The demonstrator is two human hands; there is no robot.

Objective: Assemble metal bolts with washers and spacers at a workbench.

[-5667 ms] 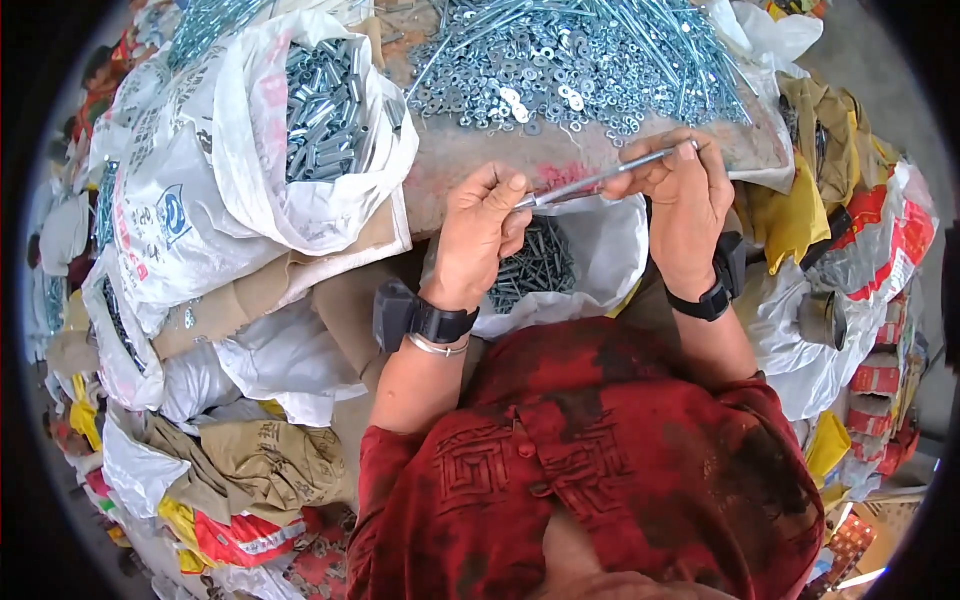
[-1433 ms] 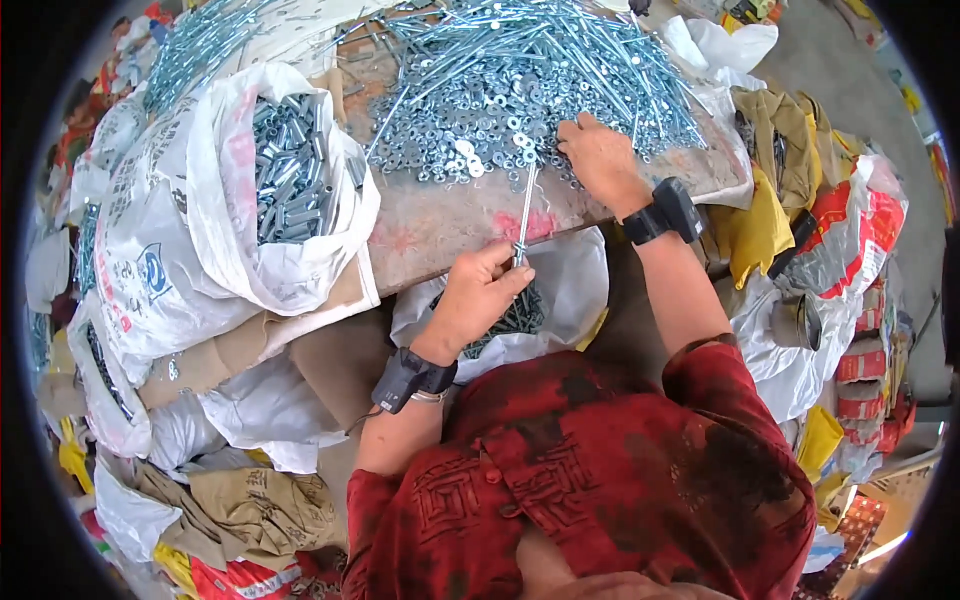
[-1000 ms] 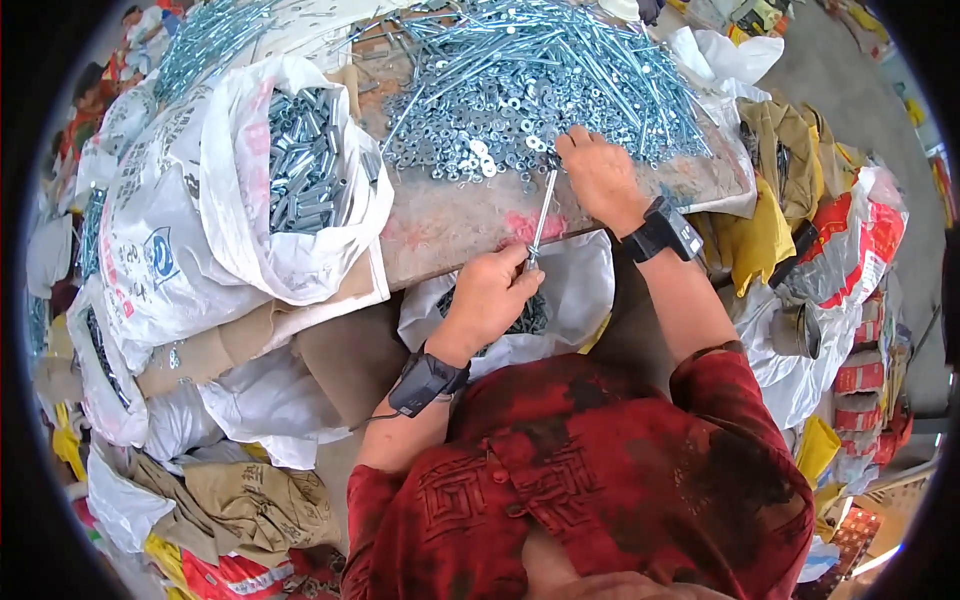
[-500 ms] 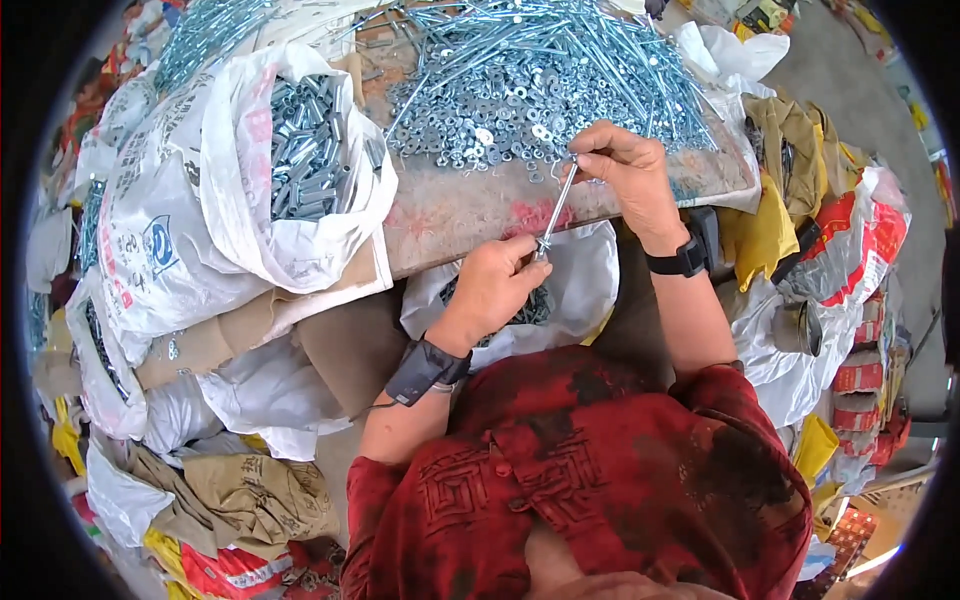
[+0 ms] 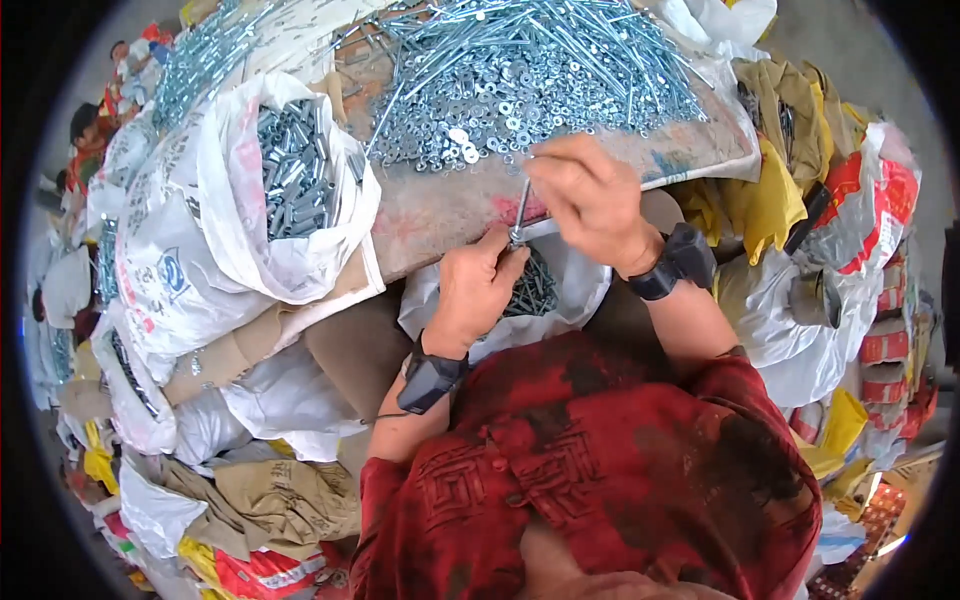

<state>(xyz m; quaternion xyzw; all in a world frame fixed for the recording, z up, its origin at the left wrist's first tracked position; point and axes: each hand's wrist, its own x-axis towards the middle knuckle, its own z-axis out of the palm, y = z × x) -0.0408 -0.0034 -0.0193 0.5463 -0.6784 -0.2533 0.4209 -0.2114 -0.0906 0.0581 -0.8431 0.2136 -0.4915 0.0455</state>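
Observation:
A thin, shiny metal rod (image 5: 524, 205) stands nearly upright in front of the bench edge, with a small nut-like fitting (image 5: 516, 236) low on it. My left hand (image 5: 475, 290) pinches it around that fitting between thumb and forefinger. The fingers of my right hand (image 5: 592, 205) are curled and closed at the rod's upper end, which they partly cover. Under both hands, a white sack (image 5: 592, 290) lies open in my lap, with several metal fasteners (image 5: 533, 290) inside.
A large heap of washers and nuts (image 5: 500, 110) covers the bench (image 5: 420, 220), with long rods (image 5: 560, 40) piled behind. At left stands an open white bag of metal sleeves (image 5: 298, 185). Yellow cloth (image 5: 770, 215) hangs at the right corner. People (image 5: 88, 140) appear far left.
The rod and both hands have shifted slightly left. My right hand has turned, its fingers now pointing left over the rod's upper end. My left hand keeps its pinch.

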